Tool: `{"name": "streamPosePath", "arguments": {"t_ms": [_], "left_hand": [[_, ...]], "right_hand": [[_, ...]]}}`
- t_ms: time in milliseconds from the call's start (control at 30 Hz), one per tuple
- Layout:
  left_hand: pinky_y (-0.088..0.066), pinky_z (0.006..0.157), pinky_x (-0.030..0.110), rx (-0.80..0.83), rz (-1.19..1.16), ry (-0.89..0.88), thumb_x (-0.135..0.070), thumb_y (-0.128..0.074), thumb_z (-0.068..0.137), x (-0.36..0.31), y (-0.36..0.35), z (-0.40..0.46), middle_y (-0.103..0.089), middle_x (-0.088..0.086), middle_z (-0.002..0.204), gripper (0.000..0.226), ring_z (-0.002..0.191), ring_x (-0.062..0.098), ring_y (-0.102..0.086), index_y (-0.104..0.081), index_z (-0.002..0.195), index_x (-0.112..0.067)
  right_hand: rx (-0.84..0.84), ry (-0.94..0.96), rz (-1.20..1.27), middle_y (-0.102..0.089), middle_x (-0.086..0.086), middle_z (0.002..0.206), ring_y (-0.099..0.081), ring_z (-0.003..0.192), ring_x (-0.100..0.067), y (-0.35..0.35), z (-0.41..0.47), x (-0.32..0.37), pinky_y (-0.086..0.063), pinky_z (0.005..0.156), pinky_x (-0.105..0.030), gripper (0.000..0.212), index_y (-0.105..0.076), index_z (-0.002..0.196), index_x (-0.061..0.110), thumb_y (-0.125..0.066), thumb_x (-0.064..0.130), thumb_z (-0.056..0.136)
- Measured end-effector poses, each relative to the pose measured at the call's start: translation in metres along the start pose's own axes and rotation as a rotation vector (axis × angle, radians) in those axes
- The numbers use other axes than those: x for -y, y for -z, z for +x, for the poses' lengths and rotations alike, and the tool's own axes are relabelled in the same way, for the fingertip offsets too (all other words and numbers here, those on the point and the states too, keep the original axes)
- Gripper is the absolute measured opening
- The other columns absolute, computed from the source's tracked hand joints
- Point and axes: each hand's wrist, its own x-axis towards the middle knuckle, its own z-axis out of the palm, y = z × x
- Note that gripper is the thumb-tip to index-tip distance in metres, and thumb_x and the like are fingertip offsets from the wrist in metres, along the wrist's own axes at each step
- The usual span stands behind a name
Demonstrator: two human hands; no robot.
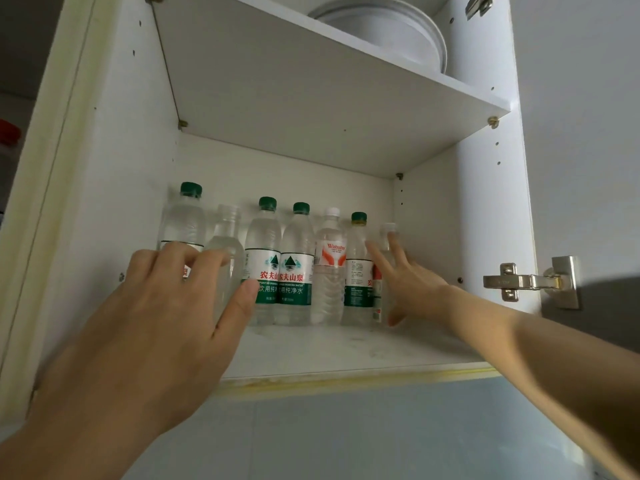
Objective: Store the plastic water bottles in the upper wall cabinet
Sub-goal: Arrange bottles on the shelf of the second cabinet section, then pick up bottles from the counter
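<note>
Several plastic water bottles stand in a row at the back of the lower shelf (346, 351) of the open wall cabinet. Most have green caps, like the pair in the middle (277, 237); a white-capped one (329, 289) stands beside them. My left hand (149, 323) reaches in front of the two leftmost bottles. Its loosely bent fingers and thumb lie on either side of a clear unlabelled bottle (225, 237). My right hand (412, 282) is spread with straight fingers against the rightmost bottle (388, 233), which it partly hides.
A stack of white plates (398, 32) sits on the upper shelf (311, 98). A metal door hinge (530, 282) sticks out on the right side wall. The front strip of the lower shelf is bare. Grey-blue wall tiles (381, 427) lie below the cabinet.
</note>
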Motion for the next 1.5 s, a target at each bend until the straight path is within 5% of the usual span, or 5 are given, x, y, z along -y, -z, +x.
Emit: {"name": "streamPosePath", "arguments": {"t_ms": [500,667,833,1067,1500], "left_hand": [[-0.050,0.072,0.053,-0.091,-0.004,0.030,-0.063,-0.027,0.097,0.007,-0.011,0.004,-0.060,0.011,0.101,0.062,0.090,0.034,-0.050,-0.064,0.109,-0.014],[-0.046,0.081,0.051,0.107,0.041,0.092,-0.056,-0.026,0.095,-0.007,0.003,0.005,-0.058,0.015,0.106,0.061,0.096,0.036,-0.047,-0.062,0.116,-0.011],[-0.044,0.091,0.044,0.210,0.066,0.131,-0.056,-0.023,0.097,-0.017,0.020,0.005,-0.058,0.012,0.124,0.060,0.112,0.029,-0.047,-0.052,0.130,-0.015],[-0.043,0.094,0.041,-0.005,-0.349,-0.150,-0.032,-0.039,0.099,-0.022,0.051,-0.015,-0.063,0.006,0.112,0.039,0.105,0.025,-0.053,-0.062,0.119,-0.007],[-0.047,0.091,0.034,0.491,-0.427,0.044,-0.037,-0.045,0.105,-0.028,0.100,-0.201,-0.055,-0.005,0.111,0.027,0.103,0.012,-0.051,-0.060,0.114,-0.016]], "right_hand": [[-0.050,-0.018,-0.085,0.028,-0.017,0.165,-0.002,0.157,-0.033,-0.021,0.017,-0.012,-0.026,0.124,-0.048,0.155,0.029,0.154,0.004,-0.084,0.064,0.066],[-0.015,-0.109,0.184,0.008,-0.021,0.168,-0.026,0.150,-0.042,0.012,-0.005,0.002,-0.037,0.116,-0.051,0.107,0.004,0.160,0.009,-0.072,0.020,0.086],[-0.136,-0.176,0.494,-0.049,-0.015,0.141,-0.045,0.132,-0.034,0.050,-0.061,0.046,-0.046,0.103,-0.044,0.051,-0.047,0.139,0.010,-0.063,0.017,0.090],[-0.478,-0.064,0.745,-0.057,-0.009,0.142,-0.033,0.150,-0.029,0.080,-0.192,0.130,-0.033,0.110,-0.030,0.033,-0.060,0.127,0.003,-0.059,0.014,0.096],[-0.099,-0.049,0.960,-0.069,0.003,0.108,-0.057,0.116,-0.021,-0.005,-0.375,0.210,-0.036,0.088,-0.023,0.017,-0.073,0.106,0.012,-0.063,0.014,0.093]]}}
